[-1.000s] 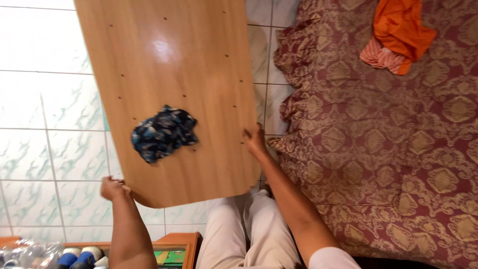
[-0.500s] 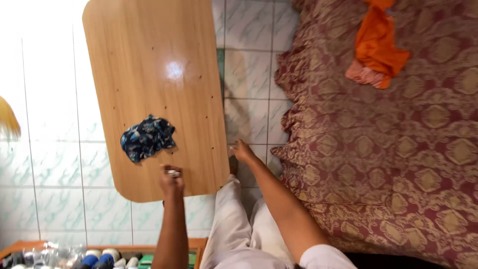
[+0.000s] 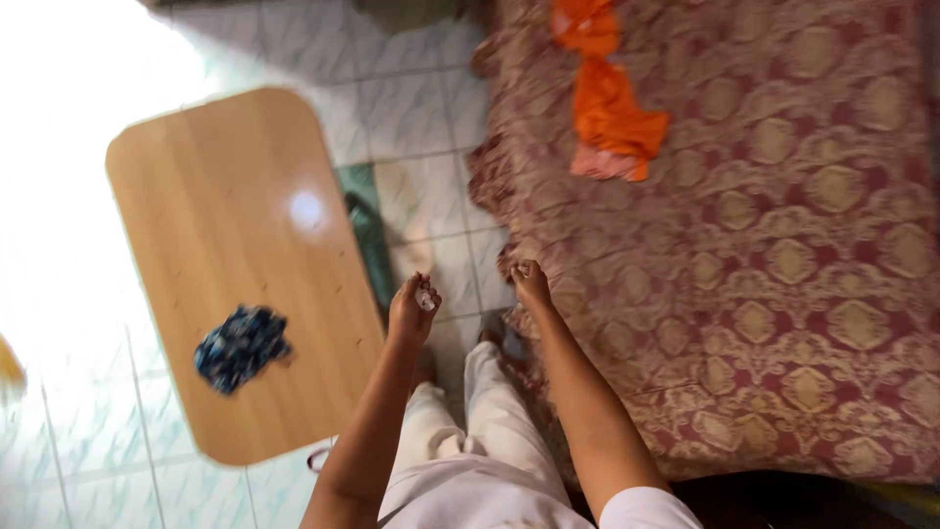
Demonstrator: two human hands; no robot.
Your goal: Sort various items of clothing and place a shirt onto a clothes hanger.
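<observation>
Head view, looking down; frame blurred by motion.

Left hand [image 3: 412, 309]: raised over the tiled floor [image 3: 431, 186], just beside the right edge of the wooden board [image 3: 225, 245]. Fingers curled around a small pale object [image 3: 425, 299]; what the object is cannot be made out.

Right hand [image 3: 530, 282]: at the frilled edge of the maroon patterned bedspread [image 3: 764, 264]. Fingers bent; whether it grips the fabric cannot be told.

Board: rounded corners, lies over the floor to the left of both hands. A crumpled dark blue patterned cloth [image 3: 241, 346] sits on its near half.

An orange garment [image 3: 605, 103] lies on the bedspread, well apart from the hands.
</observation>
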